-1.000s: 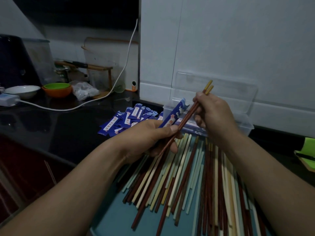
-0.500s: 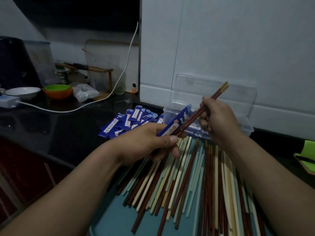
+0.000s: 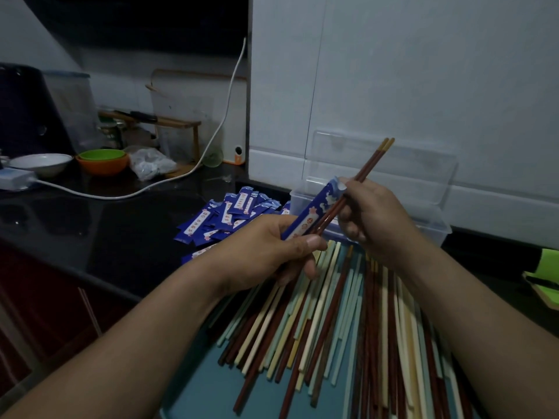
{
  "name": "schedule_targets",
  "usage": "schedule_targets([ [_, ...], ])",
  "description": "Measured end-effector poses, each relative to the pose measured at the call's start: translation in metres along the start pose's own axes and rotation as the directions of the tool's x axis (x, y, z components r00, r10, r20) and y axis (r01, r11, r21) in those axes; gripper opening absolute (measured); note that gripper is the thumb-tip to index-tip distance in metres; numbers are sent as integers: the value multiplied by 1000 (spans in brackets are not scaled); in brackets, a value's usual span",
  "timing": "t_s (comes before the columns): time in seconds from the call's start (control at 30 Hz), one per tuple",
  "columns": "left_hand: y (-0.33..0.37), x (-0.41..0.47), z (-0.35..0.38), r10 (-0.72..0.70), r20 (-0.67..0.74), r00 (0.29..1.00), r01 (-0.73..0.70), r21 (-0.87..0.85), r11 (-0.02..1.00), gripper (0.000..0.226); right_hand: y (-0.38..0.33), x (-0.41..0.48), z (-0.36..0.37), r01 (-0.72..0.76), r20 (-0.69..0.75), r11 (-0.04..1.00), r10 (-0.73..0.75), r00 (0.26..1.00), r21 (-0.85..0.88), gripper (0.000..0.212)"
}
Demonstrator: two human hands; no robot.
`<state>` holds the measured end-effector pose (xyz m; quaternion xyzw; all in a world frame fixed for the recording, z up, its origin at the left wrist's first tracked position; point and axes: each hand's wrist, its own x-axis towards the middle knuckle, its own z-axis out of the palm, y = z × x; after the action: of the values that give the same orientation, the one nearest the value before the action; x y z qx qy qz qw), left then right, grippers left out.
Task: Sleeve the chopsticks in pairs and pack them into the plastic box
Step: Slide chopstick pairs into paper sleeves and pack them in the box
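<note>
My left hand (image 3: 272,252) grips a blue paper sleeve (image 3: 314,211) that slants up to the right. My right hand (image 3: 372,219) holds a pair of dark red chopsticks (image 3: 367,166) with yellow tips pointing up; their lower ends lie alongside the sleeve near my left thumb. Whether they are inside the sleeve I cannot tell. Behind my hands stands the clear plastic box (image 3: 435,219) with its lid (image 3: 393,164) open against the wall. A heap of loose chopsticks (image 3: 341,322) in red, cream and pale green lies on a teal tray (image 3: 205,385) below.
A pile of blue sleeves (image 3: 230,213) lies on the black counter (image 3: 106,228) left of the box. Further left are an orange and green bowl (image 3: 102,160), a white bowl (image 3: 40,163), a white cable (image 3: 145,189) and a plastic bag (image 3: 151,166). A green object (image 3: 544,273) sits at the right edge.
My right hand has drawn the red pair up and to the right, then brought its lower ends beside the sleeve. The sleeve has tilted more upright in my left hand.
</note>
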<state>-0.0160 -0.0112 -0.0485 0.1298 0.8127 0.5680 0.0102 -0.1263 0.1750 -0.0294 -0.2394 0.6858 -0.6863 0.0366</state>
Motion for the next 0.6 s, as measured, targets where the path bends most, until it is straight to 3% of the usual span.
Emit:
schedule_targets([
  [0.2, 6, -1, 2, 36, -89, 995, -33, 35, 999, 37, -3, 4, -6, 77, -191, 995, -88, 978, -65, 24],
  [0.4, -5, 5, 2, 55, -129, 990, -23, 240, 970, 14, -5, -2, 0, 119, -109, 978, -139, 984, -168, 22],
  [0.6, 6, 3, 4, 38, -158, 987, 1, 242, 970, 26, -6, -2, 1, 154, -100, 971, -174, 980, -180, 23],
])
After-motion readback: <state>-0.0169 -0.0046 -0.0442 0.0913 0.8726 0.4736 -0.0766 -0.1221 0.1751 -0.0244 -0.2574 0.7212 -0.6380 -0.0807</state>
